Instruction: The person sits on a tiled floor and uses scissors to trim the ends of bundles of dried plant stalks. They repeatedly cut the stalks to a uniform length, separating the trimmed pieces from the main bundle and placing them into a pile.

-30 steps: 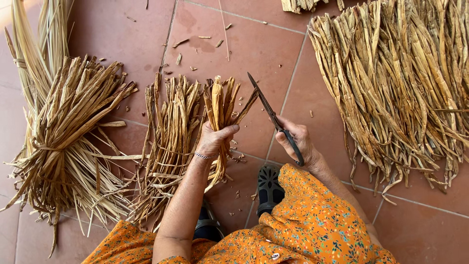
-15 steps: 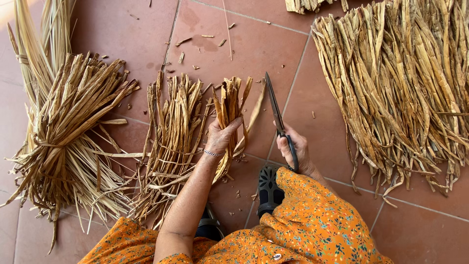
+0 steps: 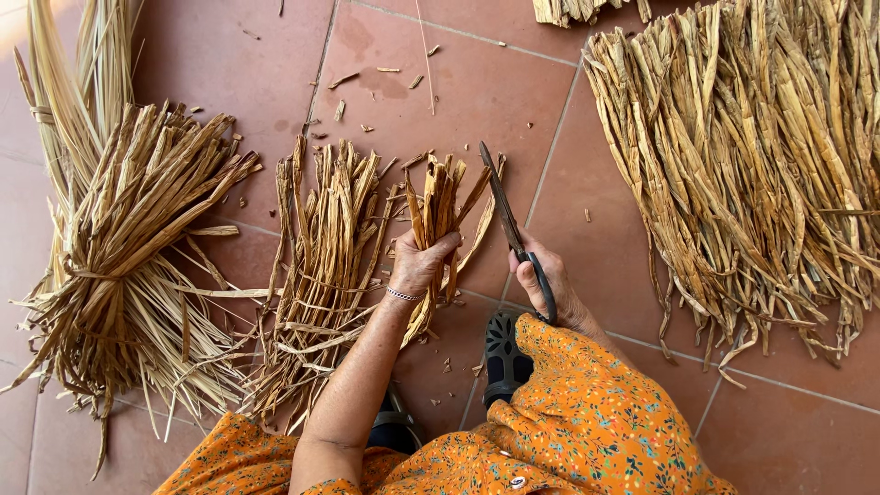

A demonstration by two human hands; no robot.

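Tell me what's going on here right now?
A person in an orange floral garment sits over a tiled floor. The left hand grips a small bunch of dried leaf strips upright. The right hand holds scissors beside the bunch's top. A trimmed pile lies left, a large pile right.

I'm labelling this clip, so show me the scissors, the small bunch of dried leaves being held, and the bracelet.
scissors [image 3: 502, 209], head view, on the blades.
small bunch of dried leaves [image 3: 436, 203], head view, on the strips above the left hand.
bracelet [image 3: 401, 294], head view, on the chain across the left wrist.
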